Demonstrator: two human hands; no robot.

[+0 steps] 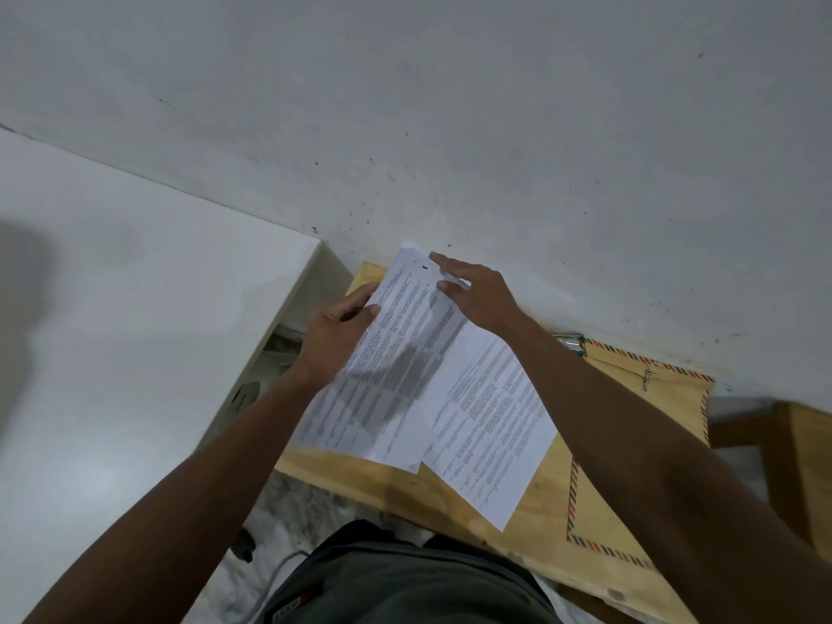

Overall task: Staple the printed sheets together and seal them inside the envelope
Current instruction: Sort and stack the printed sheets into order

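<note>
Left hand (335,335) grips the left edge of the printed sheets (405,353), fingers curled round it. Right hand (477,295) lies on the top corner, fingers straight and spread. The sheets fan across the wooden tabletop (396,479), the airmail-bordered envelope (630,452) beside them on the right under the forearm.

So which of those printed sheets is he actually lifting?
The left-hand sheet: his left hand grips its edge and raises it, casting a shadow. The other sheet lies flat on the table.
</note>
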